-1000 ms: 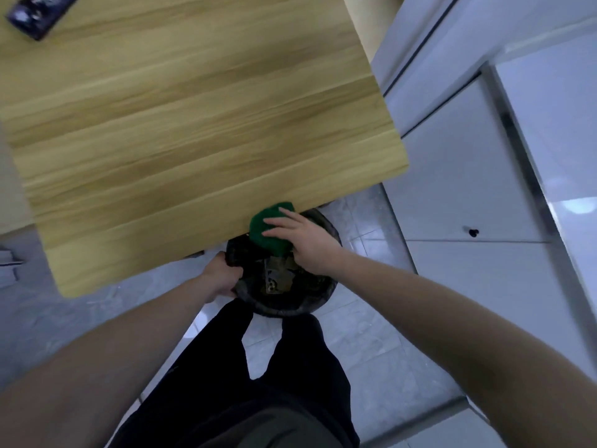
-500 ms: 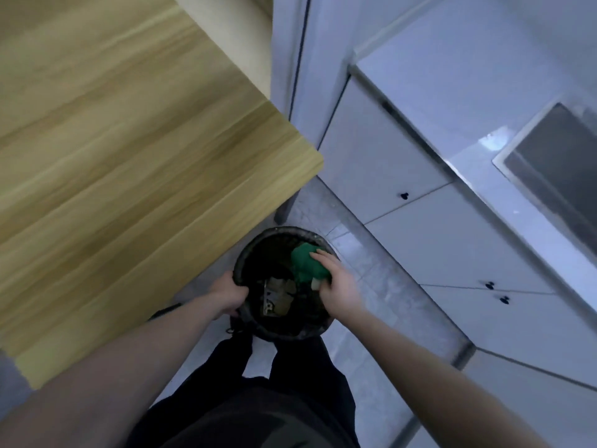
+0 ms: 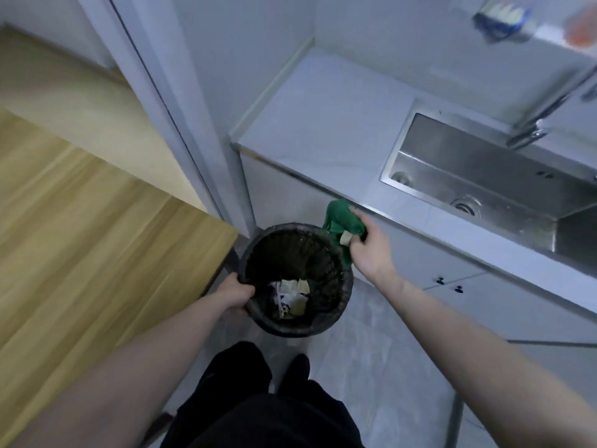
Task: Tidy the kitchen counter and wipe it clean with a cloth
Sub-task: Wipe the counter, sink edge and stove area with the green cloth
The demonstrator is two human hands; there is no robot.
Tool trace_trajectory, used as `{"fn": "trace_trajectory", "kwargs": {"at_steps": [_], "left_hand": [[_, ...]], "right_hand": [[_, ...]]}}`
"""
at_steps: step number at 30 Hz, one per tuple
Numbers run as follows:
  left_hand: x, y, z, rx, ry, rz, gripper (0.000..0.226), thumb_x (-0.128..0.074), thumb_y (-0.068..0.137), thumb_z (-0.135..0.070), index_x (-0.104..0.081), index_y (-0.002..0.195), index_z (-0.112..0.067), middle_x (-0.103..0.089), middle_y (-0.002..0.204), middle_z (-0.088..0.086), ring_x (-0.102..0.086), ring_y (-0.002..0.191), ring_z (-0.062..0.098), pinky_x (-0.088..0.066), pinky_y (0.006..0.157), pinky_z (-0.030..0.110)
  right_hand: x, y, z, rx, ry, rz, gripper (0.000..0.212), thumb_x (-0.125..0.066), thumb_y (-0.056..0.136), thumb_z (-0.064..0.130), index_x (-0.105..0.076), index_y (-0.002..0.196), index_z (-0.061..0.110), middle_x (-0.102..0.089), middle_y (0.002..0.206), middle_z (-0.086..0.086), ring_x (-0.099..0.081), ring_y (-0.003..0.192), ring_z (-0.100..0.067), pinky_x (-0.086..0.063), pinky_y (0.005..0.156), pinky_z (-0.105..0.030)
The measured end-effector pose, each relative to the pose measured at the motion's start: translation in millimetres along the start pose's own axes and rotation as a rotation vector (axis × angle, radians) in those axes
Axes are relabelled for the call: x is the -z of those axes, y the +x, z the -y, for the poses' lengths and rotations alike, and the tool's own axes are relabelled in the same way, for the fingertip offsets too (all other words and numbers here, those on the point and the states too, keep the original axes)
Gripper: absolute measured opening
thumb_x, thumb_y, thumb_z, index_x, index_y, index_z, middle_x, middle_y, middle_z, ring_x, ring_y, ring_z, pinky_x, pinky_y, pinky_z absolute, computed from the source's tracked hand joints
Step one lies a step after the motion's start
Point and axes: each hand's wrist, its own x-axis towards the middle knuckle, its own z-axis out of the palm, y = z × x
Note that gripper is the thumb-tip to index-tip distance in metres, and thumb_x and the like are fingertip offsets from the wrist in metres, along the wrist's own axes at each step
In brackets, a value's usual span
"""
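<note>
Now our right hand (image 3: 368, 250) pinches a crumpled green cloth (image 3: 342, 221) in curled fingers, hanging lengthwise just below the pale grey surface's (image 3: 323, 124) front edge; our left hand (image 3: 234, 294) grips the round black wastebasket's (image 3: 342, 305) rim.

The cloth (image 3: 340, 221) is showing deep green with a small beige tag. The bin (image 3: 295, 279) is looking black with a ribbed weave, white and tan scraps lying inside. At nine o'clock the wooden surface (image 3: 80, 221) is showing yellow-brown streaked grain. At two o'clock the sink (image 3: 484, 176) is gleaming brushed steel-grey, set in a pale grey-white counter (image 3: 323, 124). The floor (image 3: 371, 367) is showing mottled grey tile.
</note>
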Motion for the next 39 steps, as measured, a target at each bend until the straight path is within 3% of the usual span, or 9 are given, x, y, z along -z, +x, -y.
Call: {"fn": "trace_trajectory", "kwargs": {"at_steps": [4, 9, 15, 19, 22, 26, 30, 36, 39], "left_hand": [[2.8, 45.3, -41.1, -0.036, 0.111, 0.000, 0.058, -0.063, 0.064, -0.026, -0.052, 0.120, -0.013, -0.066, 0.105, 0.017, -0.069, 0.090, 0.039, -0.062, 0.080, 0.051], [8.6, 55.4, -105.9, -0.049, 0.191, 0.046, 0.045, -0.063, 0.076, -0.011, -0.050, 0.120, -0.011, -0.064, 0.107, 0.020, -0.069, 0.089, 0.044, -0.062, 0.074, 0.057], [23.1, 109.8, -142.0, 0.007, 0.287, 0.134, 0.057, -0.061, 0.071, -0.016, -0.050, 0.126, -0.013, -0.063, 0.114, 0.019, -0.069, 0.095, 0.041, -0.063, 0.073, 0.054], [29.6, 124.4, -166.1, 0.051, 0.291, 0.189, 0.048, -0.057, 0.082, -0.007, -0.048, 0.129, -0.014, -0.061, 0.116, 0.019, -0.068, 0.095, 0.040, -0.063, 0.065, 0.055], [32.2, 139.0, -177.3, 0.061, 0.331, 0.204, 0.047, -0.059, 0.084, -0.009, -0.048, 0.130, -0.016, -0.059, 0.119, 0.018, -0.067, 0.097, 0.040, -0.063, 0.064, 0.053], [32.1, 157.6, -188.6, 0.067, 0.365, 0.234, 0.053, -0.062, 0.077, -0.015, -0.049, 0.128, -0.018, -0.060, 0.117, 0.015, -0.069, 0.096, 0.038, -0.063, 0.064, 0.052], [29.8, 170.2, -188.8, 0.073, 0.352, 0.253, 0.055, -0.063, 0.071, -0.013, -0.050, 0.124, -0.022, -0.061, 0.118, 0.015, -0.070, 0.094, 0.039, -0.063, 0.065, 0.054], [26.0, 178.9, -184.4, 0.074, 0.355, 0.235, 0.060, -0.060, 0.071, -0.011, -0.048, 0.129, -0.021, -0.062, 0.116, 0.017, -0.069, 0.092, 0.041, -0.062, 0.064, 0.057], [23.3, 169.5, -190.1, 0.065, 0.364, 0.236, 0.049, -0.060, 0.080, -0.007, -0.048, 0.125, -0.021, -0.062, 0.116, 0.017, -0.069, 0.094, 0.040, -0.062, 0.067, 0.057]], "right_hand": [[27.9, 49.7, 3.0, -0.006, 0.013, -0.087, 0.062, -0.046, 0.083, 0.001, -0.056, 0.140, 0.024, -0.063, 0.135, 0.004, -0.056, 0.124, -0.015, -0.043, 0.111, -0.036], [48.6, 115.2, -2.8, -0.066, -0.040, -0.151, 0.063, -0.048, 0.083, 0.002, -0.053, 0.143, 0.023, -0.061, 0.137, 0.000, -0.056, 0.122, -0.021, -0.045, 0.107, -0.036], [51.0, 198.5, -12.7, -0.174, -0.119, -0.218, 0.058, -0.055, 0.087, 0.004, -0.051, 0.144, 0.016, -0.058, 0.135, -0.007, -0.051, 0.125, -0.027, -0.040, 0.104, -0.030], [54.4, 250.2, -28.0, -0.234, -0.144, -0.227, 0.061, -0.051, 0.084, 0.015, -0.049, 0.144, 0.021, -0.056, 0.140, -0.004, -0.059, 0.117, -0.035, -0.049, 0.102, -0.051], [60.8, 287.9, -42.1, -0.237, -0.253, -0.232, 0.061, -0.054, 0.086, 0.014, -0.048, 0.146, 0.021, -0.048, 0.150, 0.000, -0.050, 0.132, -0.029, -0.044, 0.108, -0.047], [62.4, 323.9, -48.8, -0.260, -0.322, -0.114, 0.071, -0.042, 0.082, 0.030, -0.040, 0.152, 0.019, -0.041, 0.155, -0.003, -0.043, 0.137, -0.031, -0.041, 0.111, -0.044], [44.5, 334.5, -52.9, -0.269, -0.414, 0.023, 0.065, -0.053, 0.094, 0.017, -0.034, 0.156, 0.019, -0.027, 0.164, -0.006, -0.028, 0.149, -0.028, -0.027, 0.117, -0.033], [26.5, 295.0, -60.8, -0.102, -0.359, 0.071, 0.065, -0.067, 0.088, 0.021, -0.047, 0.150, 0.024, -0.037, 0.160, -0.002, -0.031, 0.148, -0.026, -0.025, 0.120, -0.031], [9.4, 259.7, -58.6, -0.057, -0.306, 0.123, 0.065, -0.069, 0.087, 0.018, -0.049, 0.148, 0.025, -0.038, 0.159, 0.001, -0.030, 0.149, -0.024, -0.023, 0.121, -0.030]]}}
